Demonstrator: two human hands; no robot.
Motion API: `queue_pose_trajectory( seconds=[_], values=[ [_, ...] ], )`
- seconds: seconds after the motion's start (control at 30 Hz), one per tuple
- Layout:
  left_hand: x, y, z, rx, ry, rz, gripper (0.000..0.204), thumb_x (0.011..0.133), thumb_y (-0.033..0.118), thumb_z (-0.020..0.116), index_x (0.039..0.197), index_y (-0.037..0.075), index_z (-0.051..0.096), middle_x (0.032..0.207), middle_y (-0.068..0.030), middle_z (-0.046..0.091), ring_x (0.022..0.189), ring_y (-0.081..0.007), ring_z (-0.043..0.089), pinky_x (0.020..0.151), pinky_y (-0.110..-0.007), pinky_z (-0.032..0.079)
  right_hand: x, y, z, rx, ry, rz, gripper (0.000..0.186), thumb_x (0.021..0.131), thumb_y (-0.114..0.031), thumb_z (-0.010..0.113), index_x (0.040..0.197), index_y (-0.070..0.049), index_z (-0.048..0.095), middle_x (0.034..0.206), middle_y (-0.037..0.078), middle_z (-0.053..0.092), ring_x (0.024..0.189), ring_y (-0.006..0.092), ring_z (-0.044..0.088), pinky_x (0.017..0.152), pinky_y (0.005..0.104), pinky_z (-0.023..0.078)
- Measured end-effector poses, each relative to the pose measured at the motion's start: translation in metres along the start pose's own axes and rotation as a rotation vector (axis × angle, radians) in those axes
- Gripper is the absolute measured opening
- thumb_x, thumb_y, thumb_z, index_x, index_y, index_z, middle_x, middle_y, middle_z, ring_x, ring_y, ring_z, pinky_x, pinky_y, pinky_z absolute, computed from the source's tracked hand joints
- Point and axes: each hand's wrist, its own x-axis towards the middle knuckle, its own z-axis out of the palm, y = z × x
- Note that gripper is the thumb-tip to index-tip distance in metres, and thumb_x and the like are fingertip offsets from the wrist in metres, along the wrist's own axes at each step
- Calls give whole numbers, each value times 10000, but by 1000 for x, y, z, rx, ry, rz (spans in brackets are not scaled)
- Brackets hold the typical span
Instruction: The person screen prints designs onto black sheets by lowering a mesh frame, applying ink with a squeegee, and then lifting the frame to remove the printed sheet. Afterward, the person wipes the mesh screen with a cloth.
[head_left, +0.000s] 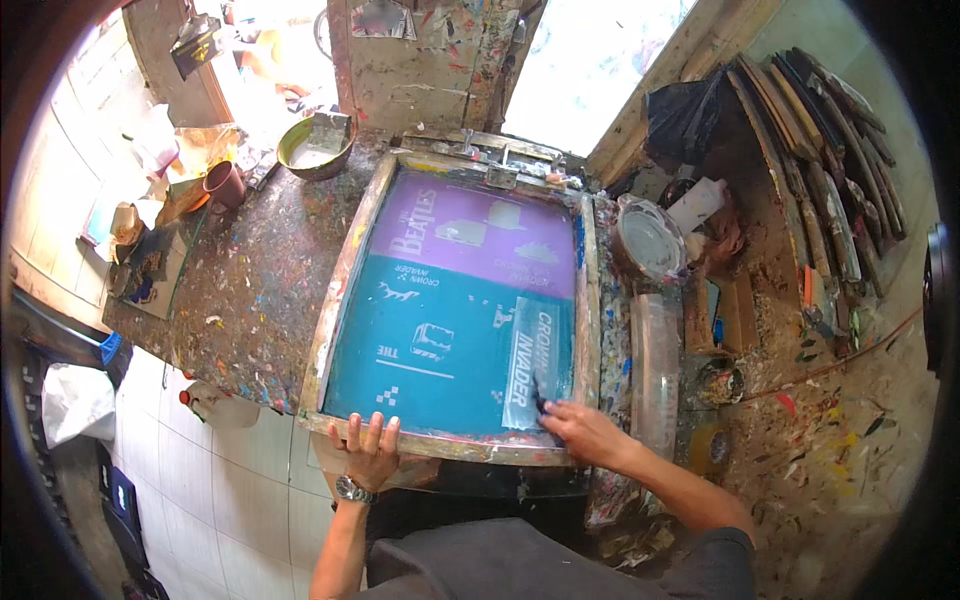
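Note:
A wooden-framed printing screen lies on the bench before me, its mesh purple at the far end and teal nearer, with pale stencil lettering and shapes. My left hand, a watch on its wrist, rests its spread fingers on the frame's near edge, left of the middle. Near the front right corner my right hand is closed around a thin dark tool, possibly a brush or pen; its tip is hard to make out. The tool is over a pale translucent strip covering some lettering on the teal mesh.
Metal hinge clamps sit at the frame's far edge. On the left are a bowl and a brown cup. A round tub stands to the right, with stacked boards beyond. A jug stands below the paint-stained bench.

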Motion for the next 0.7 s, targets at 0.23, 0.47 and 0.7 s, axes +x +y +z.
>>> queue_pose_trajectory(
  seconds=[0.23, 0.47, 0.7],
  values=[
    [6, -1, -3, 4, -3, -4, 721, 907, 760, 476, 1382, 217, 480, 1496, -93, 379, 1472, -382, 284, 1176, -681, 185, 79, 78, -53, 343, -35, 110, 371, 758, 63, 531, 1048, -31, 743, 963, 205, 730, 913, 349, 715, 856, 424, 571],
    [4, 0, 2, -16, 5, -34, 597, 965, 675, 465, 1360, 229, 505, 1489, -87, 402, 1469, -364, 294, 1183, -655, 200, 74, 21, 34, 187, 74, -407, 375, 874, 120, 536, 1181, -41, 681, 1305, 152, 646, 1183, 330, 630, 1040, 423, 530],
    [-3, 1, 5, -90, 44, -58, 545, 995, 623, 463, 1362, 221, 507, 1476, -67, 430, 1450, -341, 320, 1176, -662, 172, 94, 55, -27, 290, 49, 22, 307, 831, 67, 641, 1128, 2, 680, 1233, 208, 611, 1099, 338, 648, 935, 384, 579]
  ],
)
